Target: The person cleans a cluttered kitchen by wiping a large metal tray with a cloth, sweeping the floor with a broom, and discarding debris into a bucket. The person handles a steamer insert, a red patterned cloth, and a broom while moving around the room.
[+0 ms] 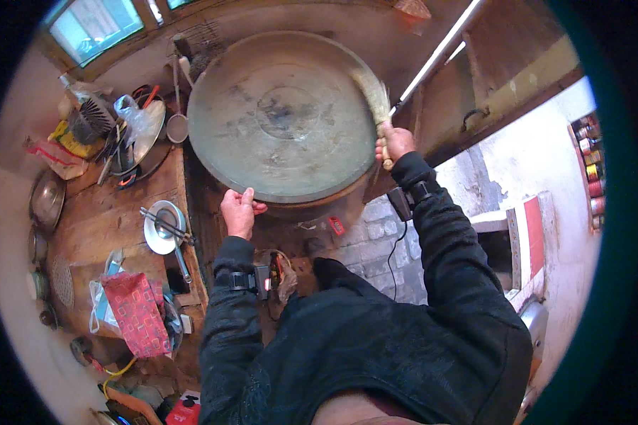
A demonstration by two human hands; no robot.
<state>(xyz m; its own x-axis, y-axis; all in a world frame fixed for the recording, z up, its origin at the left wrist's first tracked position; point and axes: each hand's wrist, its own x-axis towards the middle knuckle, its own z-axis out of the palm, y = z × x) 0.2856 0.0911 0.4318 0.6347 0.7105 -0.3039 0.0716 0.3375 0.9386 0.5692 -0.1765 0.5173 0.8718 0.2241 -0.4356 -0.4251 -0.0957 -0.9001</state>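
Note:
A large round, shallow pan (228, 143) with a grey-green, stained surface and a ring at its centre fills the space before me. At its near rim is my left hand (239, 212), thumb on top and fingers curled about the edge. My right hand (396, 142) holds a straw whisk brush (373, 98) by its bound handle at the pan's right side. The blurred bristles lie along the right rim. What supports the pan is mostly hidden beneath it.
Left stands a wooden table (95, 223) with a white bowl (174, 244), a ladle, tongs and a red patterned bag (137, 313). Utensils crowd a round pan (149, 133) behind. A strainer (177, 128) hangs beside the big pan. A wooden cabinet (489, 106) stands right.

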